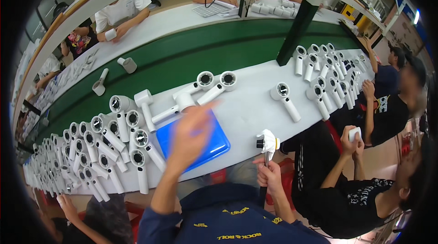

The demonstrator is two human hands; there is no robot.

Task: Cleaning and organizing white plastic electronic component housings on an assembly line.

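My left hand (194, 130), smeared by motion, reaches over a shallow blue tray (219, 141) on the white tabletop. Its fingertips are closest to a white handheld fan (184, 101) lying just past the tray; whether they touch it I cannot tell. Near the table's front edge, my right hand (270, 176) is closed around the dark handle of a tool (269, 142) held upright. Its head is wrapped in something white and crumpled, with a black block on the left and a yellowish edge on the right. Two more fans (219, 86) lie beyond the tray, and another fan (286, 100) rests to the right.
Many white fans (98, 146) crowd the table at left, and another cluster (326, 77) stands at far right. A green conveyor belt (182, 52) runs behind, carrying two white pieces (127, 65). A dark post (299, 31) rises there. Co-workers sit across, at right and at lower left.
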